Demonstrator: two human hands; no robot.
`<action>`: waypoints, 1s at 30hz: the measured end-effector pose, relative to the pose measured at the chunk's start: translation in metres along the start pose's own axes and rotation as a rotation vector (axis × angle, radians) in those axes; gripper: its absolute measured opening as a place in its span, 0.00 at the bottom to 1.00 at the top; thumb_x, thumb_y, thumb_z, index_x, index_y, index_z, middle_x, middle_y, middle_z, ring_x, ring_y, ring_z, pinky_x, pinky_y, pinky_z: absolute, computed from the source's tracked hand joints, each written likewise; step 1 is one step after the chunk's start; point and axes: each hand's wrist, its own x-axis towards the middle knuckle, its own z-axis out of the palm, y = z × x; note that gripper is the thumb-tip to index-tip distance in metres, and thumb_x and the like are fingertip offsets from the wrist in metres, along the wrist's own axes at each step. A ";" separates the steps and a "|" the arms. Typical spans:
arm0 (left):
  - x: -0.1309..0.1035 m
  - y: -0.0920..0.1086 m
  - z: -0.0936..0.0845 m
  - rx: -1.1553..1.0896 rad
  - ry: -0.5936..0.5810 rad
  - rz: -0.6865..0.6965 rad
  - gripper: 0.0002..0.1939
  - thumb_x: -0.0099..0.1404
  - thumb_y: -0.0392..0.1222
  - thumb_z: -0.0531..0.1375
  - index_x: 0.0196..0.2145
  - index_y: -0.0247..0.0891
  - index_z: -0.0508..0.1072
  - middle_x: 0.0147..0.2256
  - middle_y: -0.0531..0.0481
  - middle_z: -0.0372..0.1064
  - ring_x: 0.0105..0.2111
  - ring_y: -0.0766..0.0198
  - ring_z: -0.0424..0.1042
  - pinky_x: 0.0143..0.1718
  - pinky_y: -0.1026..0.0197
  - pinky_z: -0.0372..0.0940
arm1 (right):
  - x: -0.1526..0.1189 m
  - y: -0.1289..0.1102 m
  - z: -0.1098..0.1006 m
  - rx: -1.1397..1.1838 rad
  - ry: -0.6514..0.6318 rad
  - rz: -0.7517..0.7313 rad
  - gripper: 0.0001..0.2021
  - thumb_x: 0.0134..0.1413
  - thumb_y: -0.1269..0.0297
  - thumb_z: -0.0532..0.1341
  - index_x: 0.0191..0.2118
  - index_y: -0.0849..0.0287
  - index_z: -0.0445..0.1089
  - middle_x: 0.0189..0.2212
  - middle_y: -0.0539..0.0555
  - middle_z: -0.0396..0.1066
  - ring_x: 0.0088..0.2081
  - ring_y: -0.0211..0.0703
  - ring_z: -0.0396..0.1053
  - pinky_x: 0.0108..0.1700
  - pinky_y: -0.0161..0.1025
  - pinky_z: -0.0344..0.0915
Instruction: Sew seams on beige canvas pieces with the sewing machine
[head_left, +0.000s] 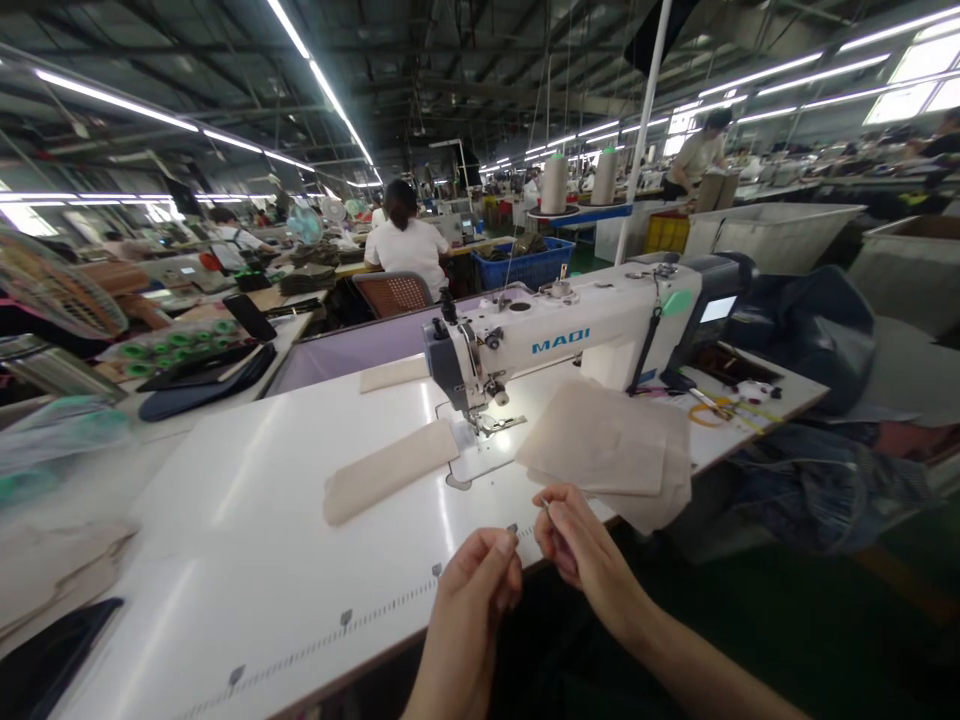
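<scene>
My left hand (480, 580) is closed in a pinch above the front edge of the white table (277, 570); what it holds, if anything, is too small to name. To its right, my right hand (574, 535) is closed around a small, thin object (545, 503) that I cannot make out. The two hands are apart. Beyond them stands a white sewing machine (600, 320), its needle area lit. A folded beige fabric strip (390, 472) lies left of the needle, and a stack of beige fabric pieces (607, 440) lies to the right.
Scissors (720, 405) and a yellow tape lie at the table's right end. Another beige strip (394, 375) lies behind the machine head. A seated person (409, 245) is beyond the table, near a blue basket (525, 265). A fan (56, 285) stands at the left.
</scene>
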 end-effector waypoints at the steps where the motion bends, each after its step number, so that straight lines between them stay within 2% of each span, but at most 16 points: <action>1: 0.003 0.003 0.003 -0.059 0.016 -0.007 0.21 0.56 0.56 0.70 0.25 0.38 0.67 0.20 0.58 0.60 0.21 0.71 0.54 0.25 0.67 0.54 | -0.001 0.000 0.003 0.018 -0.010 0.003 0.24 0.57 0.37 0.59 0.42 0.55 0.64 0.22 0.43 0.58 0.19 0.32 0.47 0.20 0.32 0.44; 5: 0.008 0.007 0.015 -0.209 0.004 -0.013 0.21 0.56 0.53 0.71 0.23 0.38 0.66 0.21 0.59 0.57 0.22 0.71 0.57 0.28 0.66 0.61 | -0.003 -0.002 0.011 0.053 -0.042 0.028 0.25 0.51 0.37 0.65 0.39 0.55 0.65 0.19 0.41 0.55 0.18 0.32 0.48 0.19 0.31 0.47; 11: 0.004 0.002 0.024 -0.227 -0.031 -0.017 0.20 0.56 0.53 0.71 0.23 0.37 0.68 0.21 0.56 0.61 0.24 0.68 0.63 0.29 0.64 0.64 | -0.002 -0.005 0.012 0.107 -0.044 0.074 0.26 0.49 0.38 0.68 0.39 0.57 0.67 0.18 0.43 0.60 0.18 0.31 0.51 0.19 0.30 0.46; 14: 0.002 0.002 0.026 -0.231 -0.044 -0.028 0.20 0.57 0.53 0.70 0.23 0.37 0.68 0.22 0.54 0.65 0.25 0.67 0.66 0.30 0.64 0.64 | -0.002 -0.005 0.013 0.133 -0.033 0.079 0.26 0.48 0.38 0.68 0.39 0.57 0.67 0.17 0.42 0.60 0.17 0.30 0.51 0.18 0.30 0.44; 17: 0.002 0.001 0.027 -0.240 -0.044 -0.035 0.20 0.57 0.52 0.71 0.23 0.36 0.68 0.21 0.54 0.65 0.24 0.68 0.64 0.30 0.65 0.63 | -0.002 -0.003 0.014 0.146 -0.019 0.081 0.26 0.49 0.38 0.68 0.38 0.58 0.67 0.17 0.42 0.59 0.17 0.30 0.50 0.18 0.30 0.44; 22: 0.002 -0.005 0.024 -0.189 -0.007 -0.041 0.21 0.54 0.55 0.72 0.23 0.36 0.69 0.22 0.54 0.65 0.25 0.68 0.63 0.28 0.66 0.59 | 0.000 0.001 0.016 0.146 0.058 0.064 0.25 0.52 0.38 0.65 0.34 0.57 0.65 0.15 0.39 0.52 0.17 0.30 0.47 0.20 0.30 0.45; 24: 0.002 -0.005 0.019 -0.100 0.036 -0.011 0.20 0.57 0.55 0.69 0.25 0.36 0.71 0.22 0.54 0.65 0.24 0.69 0.62 0.28 0.66 0.59 | 0.004 0.001 0.013 0.126 0.093 0.042 0.24 0.53 0.38 0.64 0.36 0.57 0.65 0.16 0.39 0.51 0.18 0.30 0.46 0.20 0.30 0.45; 26: 0.005 0.000 0.011 0.109 0.054 0.077 0.17 0.61 0.55 0.66 0.28 0.38 0.73 0.23 0.54 0.67 0.24 0.67 0.62 0.29 0.64 0.59 | 0.012 -0.001 0.007 0.071 0.124 0.008 0.24 0.55 0.38 0.62 0.39 0.57 0.65 0.17 0.39 0.52 0.18 0.31 0.47 0.20 0.31 0.46; 28: 0.012 0.010 -0.001 0.432 0.022 0.276 0.13 0.63 0.51 0.63 0.28 0.39 0.75 0.27 0.51 0.71 0.28 0.63 0.67 0.34 0.61 0.62 | 0.024 -0.004 -0.004 -0.044 0.157 -0.051 0.24 0.58 0.39 0.59 0.42 0.57 0.66 0.18 0.40 0.54 0.18 0.33 0.50 0.21 0.32 0.49; 30: 0.026 0.025 -0.015 0.763 -0.010 0.541 0.10 0.64 0.46 0.61 0.29 0.41 0.77 0.32 0.48 0.73 0.36 0.58 0.70 0.41 0.57 0.64 | 0.040 -0.011 -0.015 -0.232 0.191 -0.155 0.22 0.61 0.41 0.57 0.44 0.57 0.67 0.21 0.44 0.61 0.22 0.37 0.58 0.25 0.34 0.56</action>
